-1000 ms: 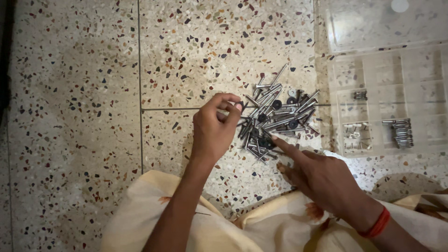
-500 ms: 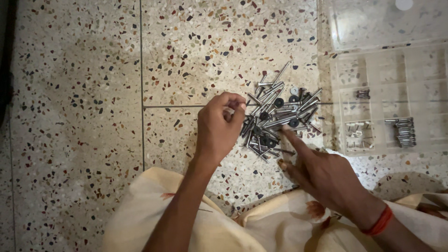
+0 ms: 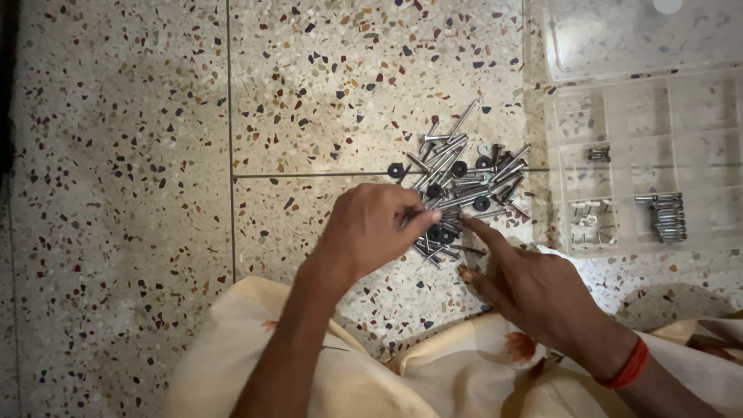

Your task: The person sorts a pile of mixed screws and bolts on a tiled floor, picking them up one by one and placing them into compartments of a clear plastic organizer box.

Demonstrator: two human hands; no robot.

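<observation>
Both hands work at a pile of screws (image 3: 457,190) lying on the speckled floor (image 3: 124,193) right of the frame's centre. Left hand (image 3: 371,228) is curled with fingertips pinched at the pile's lower left edge; whether it grips a screw cannot be told. Right hand (image 3: 534,290) is loosely open, forefinger stretched to the pile's lower edge. A clear compartment box (image 3: 642,166) sits at the right.
</observation>
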